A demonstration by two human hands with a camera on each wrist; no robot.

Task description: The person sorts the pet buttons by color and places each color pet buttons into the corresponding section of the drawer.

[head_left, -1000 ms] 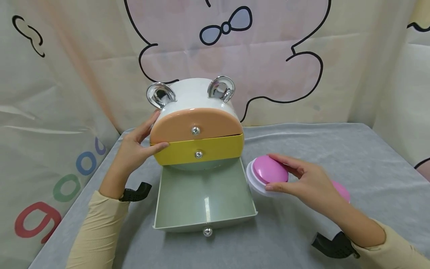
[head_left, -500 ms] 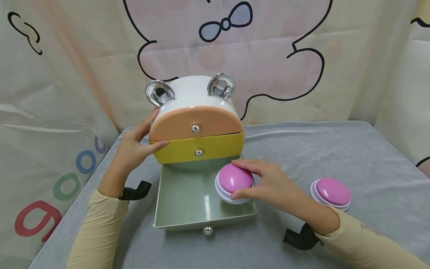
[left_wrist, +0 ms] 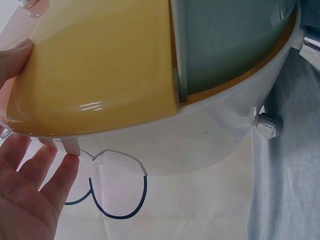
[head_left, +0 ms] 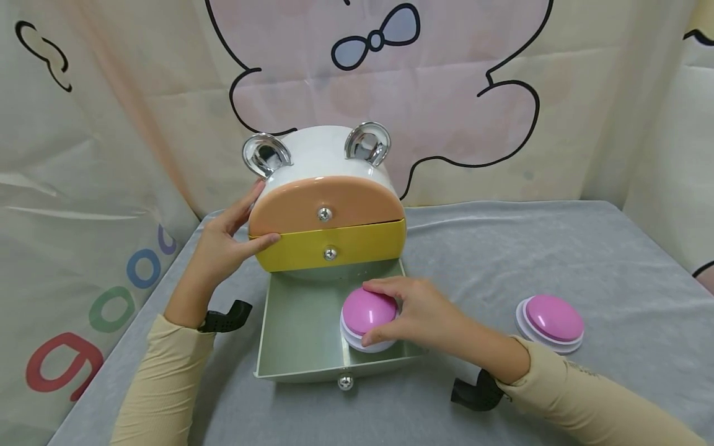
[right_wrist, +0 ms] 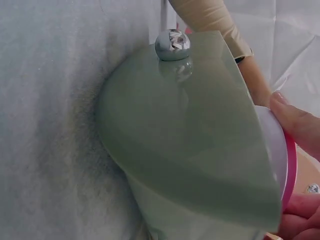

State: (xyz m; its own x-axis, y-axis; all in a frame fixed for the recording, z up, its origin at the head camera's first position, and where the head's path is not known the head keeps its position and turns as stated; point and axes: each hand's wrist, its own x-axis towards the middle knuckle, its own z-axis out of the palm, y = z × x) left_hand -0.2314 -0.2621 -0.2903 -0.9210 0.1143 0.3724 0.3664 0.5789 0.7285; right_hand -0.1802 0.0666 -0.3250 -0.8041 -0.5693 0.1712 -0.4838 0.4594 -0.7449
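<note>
A small drawer cabinet (head_left: 325,139), white with silver ears, has an orange top drawer (head_left: 290,207), a yellow drawer (head_left: 295,253) and a pale green bottom drawer (head_left: 301,322) pulled out. My left hand (head_left: 220,251) rests against its left side, thumb on the yellow front; the left wrist view shows the straight fingers (left_wrist: 62,182) touching the side. Over the green drawer, my right hand (head_left: 424,313) holds a round white piece with a pink dome (head_left: 365,313), thumb and fingers on opposite sides. In the right wrist view the drawer front hides part of the piece (right_wrist: 275,145).
Another round pink-domed piece (head_left: 552,319) sits on the grey cloth (head_left: 480,241) to the right. A silver knob (head_left: 345,382) sticks out from the green drawer's front. Behind the table hangs a printed curtain (head_left: 446,118).
My right hand has carried the pink-domed piece leftward from beside the green drawer to over its inside, and lower. The second piece is now fully uncovered. My left hand stays in place.
</note>
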